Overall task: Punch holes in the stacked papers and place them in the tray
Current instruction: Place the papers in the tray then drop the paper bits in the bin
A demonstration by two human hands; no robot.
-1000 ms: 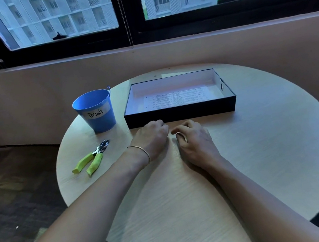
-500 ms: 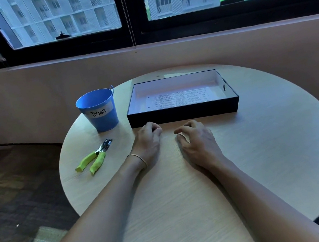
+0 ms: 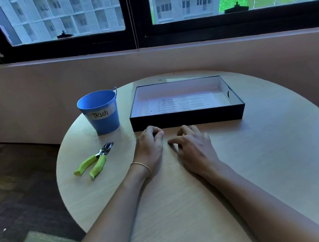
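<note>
A black tray [image 3: 188, 119] stands at the far middle of the round table, with printed papers [image 3: 181, 103] lying flat inside it. A hole punch with lime-green handles [image 3: 94, 161] lies on the table to the left, untouched. My left hand [image 3: 151, 144] rests on the tabletop just in front of the tray's near wall, fingers curled under with nothing in them. My right hand [image 3: 193, 144] rests beside it, fingers bent and slightly spread on the wood, holding nothing.
A blue bucket labelled "Trash" [image 3: 101, 112] stands left of the tray. The round wooden table [image 3: 265, 155] sits against a low wall under windows. Dark floor and a green rug lie to the left.
My left hand has slid a little away from the right hand, towards the tray's left corner. My right hand's fingers have spread slightly. The view has tilted up a bit.
</note>
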